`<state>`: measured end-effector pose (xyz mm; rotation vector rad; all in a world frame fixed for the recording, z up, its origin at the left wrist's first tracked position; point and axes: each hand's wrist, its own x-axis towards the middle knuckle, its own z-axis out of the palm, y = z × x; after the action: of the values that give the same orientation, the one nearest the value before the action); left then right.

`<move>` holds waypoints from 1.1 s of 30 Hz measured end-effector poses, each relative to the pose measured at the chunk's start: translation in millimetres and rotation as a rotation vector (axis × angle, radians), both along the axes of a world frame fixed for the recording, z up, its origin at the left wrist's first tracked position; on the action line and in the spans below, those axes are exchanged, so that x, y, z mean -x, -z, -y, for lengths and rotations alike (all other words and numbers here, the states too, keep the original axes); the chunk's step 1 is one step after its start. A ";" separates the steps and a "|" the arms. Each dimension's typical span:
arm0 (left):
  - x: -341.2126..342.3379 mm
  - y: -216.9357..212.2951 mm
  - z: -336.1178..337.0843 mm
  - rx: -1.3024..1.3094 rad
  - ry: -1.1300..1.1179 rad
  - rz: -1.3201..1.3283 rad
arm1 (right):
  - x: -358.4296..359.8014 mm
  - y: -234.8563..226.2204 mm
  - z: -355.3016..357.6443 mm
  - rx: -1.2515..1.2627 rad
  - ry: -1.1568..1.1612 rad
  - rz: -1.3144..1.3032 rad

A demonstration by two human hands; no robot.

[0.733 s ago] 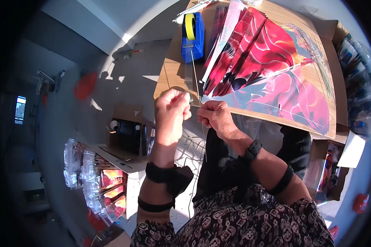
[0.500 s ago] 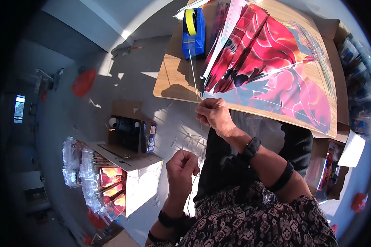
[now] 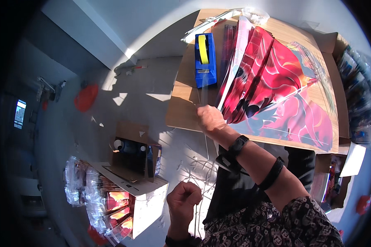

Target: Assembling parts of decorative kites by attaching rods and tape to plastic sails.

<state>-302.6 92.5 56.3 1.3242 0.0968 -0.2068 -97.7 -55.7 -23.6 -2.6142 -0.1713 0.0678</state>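
My right hand is closed at the table's near edge, pinching the end of a clear tape strip. The strip runs back to a blue tape dispenser carrying a roll with a yellow core. To the right of the strip lie fanned red printed sheets with dark streaks, and one flat red and grey printed sheet sits in front of them. Off the table, lower and to the left, my left hand is curled closed; whatever its fingers may hold is hidden.
The wooden table has thin sticks along its right side. Below left stand an open cardboard box with bottles and a carton beside clear-wrapped packs. A red bag lies on the floor.
My right hand has moved forward over the table edge, closer to the dispenser, and the tape span is shorter. My left hand stays closed. The whole view has shifted.
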 end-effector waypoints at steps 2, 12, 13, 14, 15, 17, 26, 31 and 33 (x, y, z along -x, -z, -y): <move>-1.0 2.6 -2.7 0.017 -0.007 -0.023 | -7.2 -2.8 -3.5 0.064 -0.004 -0.026; 1.5 11.7 -9.6 0.053 0.025 -0.098 | -27.4 -31.2 18.3 -1.651 0.650 -0.176; 1.2 10.8 -8.3 0.053 0.027 -0.095 | -31.9 -37.6 23.1 -1.778 0.692 -0.246; 1.4 9.3 -5.9 0.021 0.019 -0.113 | -38.8 -41.0 24.5 -1.779 0.689 -0.244; 0.6 8.3 -3.0 -0.010 0.017 -0.128 | -46.3 -42.6 28.8 -1.764 0.646 -0.234; -0.5 9.2 -0.4 -0.022 0.025 -0.129 | -55.5 -43.4 35.1 -1.748 0.603 -0.217; 21.9 49.0 -24.7 -0.067 0.036 -0.266 | -52.1 -37.4 25.6 -1.810 0.596 -0.070; 24.2 74.8 -34.7 -0.016 -0.019 -0.326 | -45.5 -39.5 28.4 -1.569 0.642 -0.161; 22.9 78.8 -35.1 -0.024 0.008 -0.341 | -49.0 -42.2 26.2 -1.509 0.694 -0.146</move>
<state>-325.4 127.5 -22.5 1.3029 0.3830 -0.4385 -48.7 -81.8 18.7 -1.0458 0.5401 -0.0902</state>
